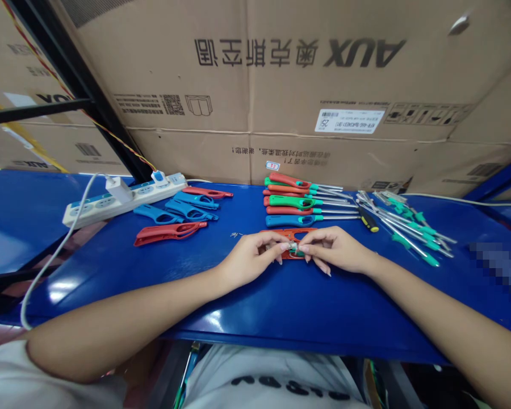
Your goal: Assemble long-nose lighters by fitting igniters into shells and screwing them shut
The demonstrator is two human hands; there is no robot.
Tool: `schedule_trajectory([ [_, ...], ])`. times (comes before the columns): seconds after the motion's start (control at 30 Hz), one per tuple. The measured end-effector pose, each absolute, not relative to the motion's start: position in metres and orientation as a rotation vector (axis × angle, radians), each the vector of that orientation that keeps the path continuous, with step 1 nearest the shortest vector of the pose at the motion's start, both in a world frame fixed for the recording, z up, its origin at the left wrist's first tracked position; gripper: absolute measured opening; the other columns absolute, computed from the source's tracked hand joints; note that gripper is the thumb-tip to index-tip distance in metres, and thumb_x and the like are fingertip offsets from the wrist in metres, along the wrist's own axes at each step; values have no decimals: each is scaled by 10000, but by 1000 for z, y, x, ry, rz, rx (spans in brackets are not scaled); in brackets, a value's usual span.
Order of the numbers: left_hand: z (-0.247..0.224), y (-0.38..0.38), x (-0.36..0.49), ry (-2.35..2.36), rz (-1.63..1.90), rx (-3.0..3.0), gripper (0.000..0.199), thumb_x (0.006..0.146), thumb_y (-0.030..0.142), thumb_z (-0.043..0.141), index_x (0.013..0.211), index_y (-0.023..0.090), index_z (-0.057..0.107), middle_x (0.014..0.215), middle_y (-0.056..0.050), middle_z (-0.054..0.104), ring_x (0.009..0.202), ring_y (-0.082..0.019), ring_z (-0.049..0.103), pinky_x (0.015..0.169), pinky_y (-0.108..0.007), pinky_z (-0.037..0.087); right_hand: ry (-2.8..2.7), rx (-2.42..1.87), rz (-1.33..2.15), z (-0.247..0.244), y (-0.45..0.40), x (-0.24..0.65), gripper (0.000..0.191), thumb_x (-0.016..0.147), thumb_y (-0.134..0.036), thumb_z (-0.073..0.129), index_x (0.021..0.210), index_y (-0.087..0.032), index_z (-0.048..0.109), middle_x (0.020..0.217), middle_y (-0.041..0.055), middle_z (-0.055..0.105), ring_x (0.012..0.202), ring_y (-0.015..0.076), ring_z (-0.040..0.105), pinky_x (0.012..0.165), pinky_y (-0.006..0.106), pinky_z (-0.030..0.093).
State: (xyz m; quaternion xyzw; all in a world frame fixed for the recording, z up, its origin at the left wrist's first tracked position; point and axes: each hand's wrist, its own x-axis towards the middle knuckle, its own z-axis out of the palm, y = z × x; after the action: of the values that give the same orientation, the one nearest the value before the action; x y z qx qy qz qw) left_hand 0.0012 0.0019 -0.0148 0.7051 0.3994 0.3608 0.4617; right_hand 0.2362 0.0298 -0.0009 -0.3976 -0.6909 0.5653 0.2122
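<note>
Between my two hands, at the middle of the table, is a small green and pale lighter part (293,249). My left hand (253,253) pinches it from the left with thumb and fingertips. From the other side my right hand (339,250) closes thumb and index finger on it, the other fingers loosely bent. Right under the fingertips lies an orange lighter handle shell (297,232), partly covered by my hands. Just beyond it, long-nosed lighters with red, green and blue handles lie in a stack, the nearest being a blue lighter (290,220).
Blue and red handle shells (170,232) lie left, beside a white power strip (125,199). Metal lighter tubes with green ends (409,227) are piled right, near a black and yellow screwdriver (368,219). A large cardboard box (281,85) stands behind the blue table (221,312).
</note>
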Motion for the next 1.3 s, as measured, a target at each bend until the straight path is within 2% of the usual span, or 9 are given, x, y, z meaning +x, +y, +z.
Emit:
schedule_trajectory([
  [0.23, -19, 1, 1, 955, 867, 1722, 303, 926, 399, 641, 1070, 143, 717, 933, -80, 761, 786, -175, 692, 759, -289, 531, -1900, -1106, 1587, 0, 30, 236, 457, 810, -600, 710, 879, -153, 651, 649, -27, 633, 391, 69, 542, 407, 208, 422],
  [0.37, -17, 0, 1, 963, 832, 1758, 278, 949, 385, 612, 1046, 153, 729, 909, -63, 759, 793, -174, 686, 757, -278, 518, -1896, -1095, 1592, 0, 30, 236, 469, 812, -604, 706, 936, -156, 645, 650, -35, 624, 386, 69, 535, 388, 205, 405],
  [0.67, -10, -1, 1, 1017, 828, 1821, 311, 987, 387, 527, 1021, 143, 717, 826, -42, 723, 725, -161, 639, 697, -263, 478, -1895, -1080, 1597, 0, 31, 237, 467, 819, -602, 702, 940, -155, 644, 661, -33, 627, 390, 63, 531, 396, 204, 411],
  [1.3, -9, 0, 1, 989, 814, 1807, 317, 974, 412, 531, 1009, 155, 714, 784, -27, 688, 701, -155, 602, 672, -258, 460, -1888, -989, 1582, -6, 34, 239, 406, 853, -546, 694, 953, -152, 679, 673, -32, 635, 379, 47, 518, 374, 182, 398],
])
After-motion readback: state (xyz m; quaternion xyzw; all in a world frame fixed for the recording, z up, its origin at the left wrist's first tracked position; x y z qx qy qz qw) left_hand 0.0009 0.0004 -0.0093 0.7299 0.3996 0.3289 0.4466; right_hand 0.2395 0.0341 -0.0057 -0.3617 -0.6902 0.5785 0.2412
